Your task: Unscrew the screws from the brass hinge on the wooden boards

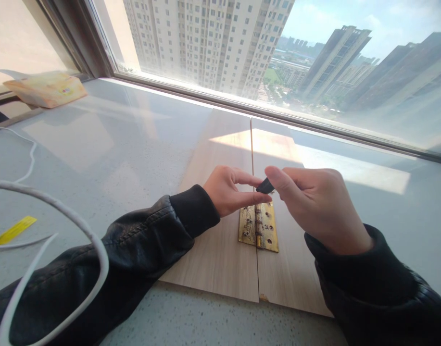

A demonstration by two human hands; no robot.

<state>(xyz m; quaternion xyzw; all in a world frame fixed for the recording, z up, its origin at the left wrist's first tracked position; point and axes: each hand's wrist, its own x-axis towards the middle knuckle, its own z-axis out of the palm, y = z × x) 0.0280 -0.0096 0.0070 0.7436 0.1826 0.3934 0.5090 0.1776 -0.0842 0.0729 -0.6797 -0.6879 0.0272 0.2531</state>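
A dark, stubby tool, with the look of a screwdriver handle, is held just above the far end of a brass hinge. The fingertips and thumb of my left hand pinch its lower end. My right hand is closed round its upper part, thumb on top, which hides most of it. Worn and stained, the hinge lies flat across the seam between a left wooden board and a right wooden board. Several holes show in its leaves. The tool's tip cannot be seen.
Beneath the boards is a pale speckled windowsill. A white cable loops over my left sleeve, and a yellow tag lies at left. A tissue packet sits in the far left corner by the window frame.
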